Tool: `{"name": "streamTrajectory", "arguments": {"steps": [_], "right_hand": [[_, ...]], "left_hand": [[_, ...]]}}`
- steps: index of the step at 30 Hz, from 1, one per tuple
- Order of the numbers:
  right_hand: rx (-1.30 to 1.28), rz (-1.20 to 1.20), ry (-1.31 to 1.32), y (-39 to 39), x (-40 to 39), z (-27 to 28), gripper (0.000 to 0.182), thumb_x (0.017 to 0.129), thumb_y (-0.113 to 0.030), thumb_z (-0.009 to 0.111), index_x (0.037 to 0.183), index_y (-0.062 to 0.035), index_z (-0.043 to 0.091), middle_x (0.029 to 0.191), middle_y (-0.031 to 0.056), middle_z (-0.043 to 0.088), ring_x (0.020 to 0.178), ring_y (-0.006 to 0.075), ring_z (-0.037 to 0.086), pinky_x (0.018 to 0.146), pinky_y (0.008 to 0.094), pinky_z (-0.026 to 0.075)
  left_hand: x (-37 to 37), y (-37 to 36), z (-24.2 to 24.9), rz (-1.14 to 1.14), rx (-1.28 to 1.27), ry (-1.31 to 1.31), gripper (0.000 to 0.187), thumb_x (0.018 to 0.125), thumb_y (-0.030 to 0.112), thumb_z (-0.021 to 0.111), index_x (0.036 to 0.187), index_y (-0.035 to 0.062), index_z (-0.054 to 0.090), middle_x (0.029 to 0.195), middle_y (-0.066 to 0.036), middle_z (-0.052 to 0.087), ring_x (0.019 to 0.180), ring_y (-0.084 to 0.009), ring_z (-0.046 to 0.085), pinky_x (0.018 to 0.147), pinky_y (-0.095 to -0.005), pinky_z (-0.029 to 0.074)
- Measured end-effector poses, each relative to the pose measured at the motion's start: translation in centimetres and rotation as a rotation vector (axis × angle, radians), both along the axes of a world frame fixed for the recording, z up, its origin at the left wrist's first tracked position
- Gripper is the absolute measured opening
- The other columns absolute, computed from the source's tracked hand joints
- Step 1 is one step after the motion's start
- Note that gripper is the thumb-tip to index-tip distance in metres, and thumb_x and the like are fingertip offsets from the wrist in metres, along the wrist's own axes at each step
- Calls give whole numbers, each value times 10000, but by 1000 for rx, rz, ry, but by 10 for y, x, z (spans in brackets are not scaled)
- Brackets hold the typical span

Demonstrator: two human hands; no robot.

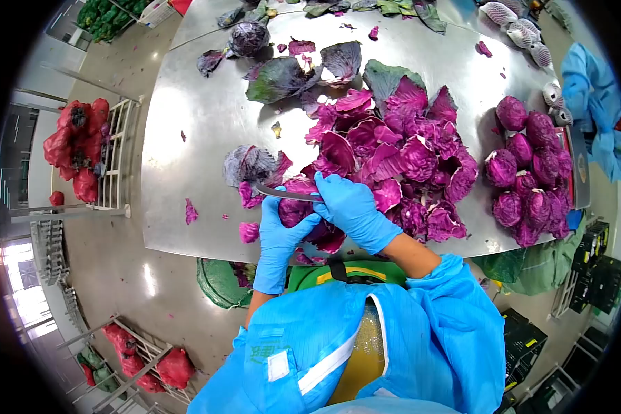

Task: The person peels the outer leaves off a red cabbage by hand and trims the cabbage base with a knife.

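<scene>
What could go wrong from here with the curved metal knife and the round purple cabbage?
The curved metal knife in the blue-gloved right hand passes close to the blue-gloved left hand; a slip might cut its fingers. The round purple cabbage is held near the front edge of the shiny metal table, so it could roll off if the grip loosens.

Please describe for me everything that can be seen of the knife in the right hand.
The knife has a narrow, slightly curved grey blade that looks like metal. Its handle is hidden in the blue-gloved right hand, which grips it. The blade points toward the person's left, lying across the purple cabbage head that the left hand holds near the table's front edge. Whether it cuts into the leaves or only rests on them cannot be told.
</scene>
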State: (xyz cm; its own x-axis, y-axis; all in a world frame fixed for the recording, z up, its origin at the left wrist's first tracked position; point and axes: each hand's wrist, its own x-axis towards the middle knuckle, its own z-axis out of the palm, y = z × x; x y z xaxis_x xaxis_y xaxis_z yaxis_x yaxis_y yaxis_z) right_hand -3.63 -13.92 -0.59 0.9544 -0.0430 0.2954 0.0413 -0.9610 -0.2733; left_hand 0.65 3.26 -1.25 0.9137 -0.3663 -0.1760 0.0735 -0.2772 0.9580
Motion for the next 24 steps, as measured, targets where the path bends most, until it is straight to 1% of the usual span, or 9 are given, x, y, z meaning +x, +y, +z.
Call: {"name": "streamTrajectory", "arguments": {"steps": [4, 7, 8, 11, 14, 16, 19, 21, 24], "right_hand": [[-9, -16, 51, 0, 8, -2, 242, 779, -313, 683, 778, -87, 598, 715, 81, 568, 629, 224, 654, 452, 365, 502], [183, -200, 121, -55, 28, -25, 252, 817, -319, 648, 801, -69, 622, 779, 140, 638, 698, 328, 654, 595, 436, 532], [230, -224, 145, -68, 26, -28, 255, 827, -324, 639, 816, -70, 630, 802, 143, 644, 723, 341, 650, 634, 444, 528], [288, -292, 176, -93, 20, -30, 258, 834, -341, 636, 843, -84, 659, 824, 147, 658, 771, 351, 649, 695, 461, 516], [364, -429, 140, -115, 14, -25, 273, 824, -353, 645, 818, -82, 678, 827, 161, 664, 770, 358, 647, 705, 450, 517], [327, -534, 12, -136, 8, -18, 235, 838, -304, 665, 947, -97, 687, 870, 145, 664, 770, 330, 655, 686, 429, 525], [201, -712, -217, -138, 3, 24, 386, 846, -238, 707, 1192, -83, 633, 935, 131, 656, 777, 292, 657, 653, 382, 534], [159, -429, -417, -116, -7, 38, 530, 797, -264, 770, 1262, -75, 598, 991, 128, 660, 825, 277, 654, 698, 360, 550], [537, 41, -162, -51, -22, 38, 777, 714, -439, 806, 1340, -66, 537, 1128, 128, 625, 1010, 282, 633, 805, 353, 542]], "left_hand": [[-9, 2, -8, 25, 104, -127, 811, 642, 224, 906, 1273, 19, 440, 1274, -140, 506, 1187, -224, 522, 1002, -368, 448], [-23, 8, -7, -74, 167, -500, 870, 583, 248, 923, 1278, 6, 457, 1349, -206, 449, 1251, -338, 474, 1072, -415, 385], [-26, 9, -9, -42, 141, -496, 872, 582, 245, 924, 1278, 14, 451, 1337, -178, 448, 1227, -309, 484, 1070, -411, 384], [-21, 16, -6, 182, -105, 75, 872, 584, 238, 924, 1281, 28, 443, 1295, -145, 459, 1189, -260, 487, 1055, -401, 386], [-20, 36, -25, 270, -150, 110, 848, 594, 234, 915, 1269, 45, 439, 1231, -100, 466, 1131, -221, 494, 1029, -375, 394], [-17, 39, -39, 335, -228, 98, 820, 616, 238, 897, 1264, 50, 433, 1204, -84, 472, 1109, -209, 502, 1022, -359, 395], [-11, 29, -37, 416, -470, 225, 810, 632, 237, 885, 1272, 54, 422, 1194, -78, 475, 1101, -202, 500, 1014, -358, 398], [-7, 18, -34, 421, -457, 197, 778, 658, 208, 871, 1272, 59, 416, 1182, -70, 475, 1087, -193, 500, 997, -354, 409], [-5, 1, -34, 416, -419, 214, 729, 683, 171, 857, 1257, 59, 420, 1177, -63, 472, 1077, -177, 496, 978, -343, 418]]}}
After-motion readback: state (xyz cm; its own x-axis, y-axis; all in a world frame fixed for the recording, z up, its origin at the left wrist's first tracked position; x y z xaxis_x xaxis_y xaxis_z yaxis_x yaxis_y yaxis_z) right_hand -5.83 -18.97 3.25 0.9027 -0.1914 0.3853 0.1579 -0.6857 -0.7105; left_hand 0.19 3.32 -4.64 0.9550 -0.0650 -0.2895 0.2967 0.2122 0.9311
